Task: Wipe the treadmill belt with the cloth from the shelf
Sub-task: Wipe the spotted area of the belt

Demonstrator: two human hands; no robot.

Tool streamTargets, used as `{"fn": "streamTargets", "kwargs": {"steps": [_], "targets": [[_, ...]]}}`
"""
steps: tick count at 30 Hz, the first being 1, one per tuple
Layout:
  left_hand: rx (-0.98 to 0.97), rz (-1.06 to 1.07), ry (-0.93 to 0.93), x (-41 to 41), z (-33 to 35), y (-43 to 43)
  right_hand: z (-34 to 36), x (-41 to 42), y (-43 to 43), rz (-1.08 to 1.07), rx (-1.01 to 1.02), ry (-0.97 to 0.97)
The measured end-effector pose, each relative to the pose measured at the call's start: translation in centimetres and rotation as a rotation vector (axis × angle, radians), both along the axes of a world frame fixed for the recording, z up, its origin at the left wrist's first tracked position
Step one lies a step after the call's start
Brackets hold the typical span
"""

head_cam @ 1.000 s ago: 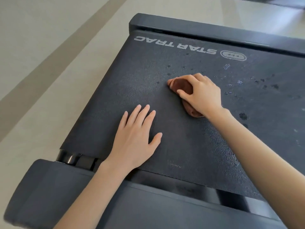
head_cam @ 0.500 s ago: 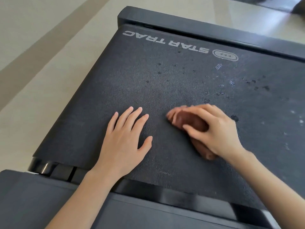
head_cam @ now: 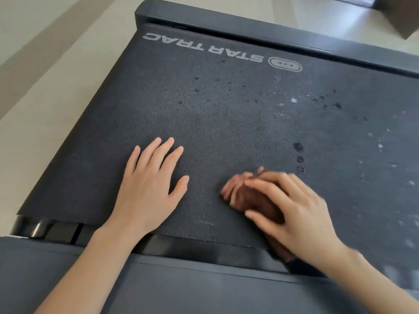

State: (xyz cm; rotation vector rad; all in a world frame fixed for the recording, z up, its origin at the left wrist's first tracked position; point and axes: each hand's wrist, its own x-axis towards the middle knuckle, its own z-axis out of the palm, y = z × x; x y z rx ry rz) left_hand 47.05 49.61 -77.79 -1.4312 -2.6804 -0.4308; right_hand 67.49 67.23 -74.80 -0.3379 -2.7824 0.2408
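Finding one: position. The cloth (head_cam: 258, 202), a brown bunched wad, lies on the treadmill belt (head_cam: 226, 123) close to its near edge and right of centre, almost wholly under my right hand (head_cam: 292, 214). Its long axis runs on a diagonal. One end is at the near right by the wrist, where a tail reaches the belt's edge beside the dark frame (head_cam: 204, 282), and the other is at the far left under the fingertips.

Finding two — what governs the next stroke. The dark spots (head_cam: 298, 147) lie just beyond the grip, away from me and slightly right. A wider scatter of marks (head_cam: 292, 100) sits farther off toward the STAR TRAC lettering (head_cam: 201, 47), and pale flecks (head_cam: 381, 146) lie well out to the right. In my judgement the stroke must go forward and rightward, and the right hand is plainly the nearer one.

Finding three — grip. The right hand's grip is closed on the cloth, with the fingers curled over the top and the thumb on its near side, pressing it to the belt. The hand is blurred, so I cannot tell finer finger placement. The left hand (head_cam: 149, 189) lies flat on the belt with its fingers straight and spread, holding nothing. It is to the left of the cloth and apart from it. I judge it a brace only.

Risk noted: the loose tail by the wrist may drag off the belt edge.
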Motion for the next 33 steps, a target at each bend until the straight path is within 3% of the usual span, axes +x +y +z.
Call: {"fn": "streamTargets", "kwargs": {"steps": [3,5,11,14,17,23,27,30,33], "targets": [[-0.012,-0.004,0.016,0.1,0.0,0.0,0.2,0.9,1.2,0.146,-0.072,0.004],[-0.012,-0.008,0.012,0.1,0.0,-0.1,0.2,-1.0,3.5,0.132,-0.091,0.003],[-0.016,-0.006,0.012,0.0,0.1,-0.1,0.6,-8.7,12.7,-0.411,-0.047,0.017],[-0.012,-0.006,0.011,0.0,0.1,-0.1,0.5,-9.5,12.4,-0.505,-0.015,-0.021],[-0.010,-0.003,0.010,0.0,0.1,-0.1,0.1,-7.7,8.9,-0.421,0.016,-0.007],[-0.019,0.000,0.009,0.0,0.0,0.0,-0.1,-2.4,-1.4,0.078,0.002,0.029],[-0.023,-0.004,0.004,0.0,0.0,0.0,0.0,-1.6,-0.8,0.334,-0.003,-0.001],[-0.034,-0.008,0.002,0.0,0.1,-0.1,0.1,-2.1,3.0,0.269,-0.015,-0.008],[-0.046,-0.010,-0.007,-0.1,0.2,-0.1,0.4,-2.8,7.9,-0.083,-0.012,0.029]]}}
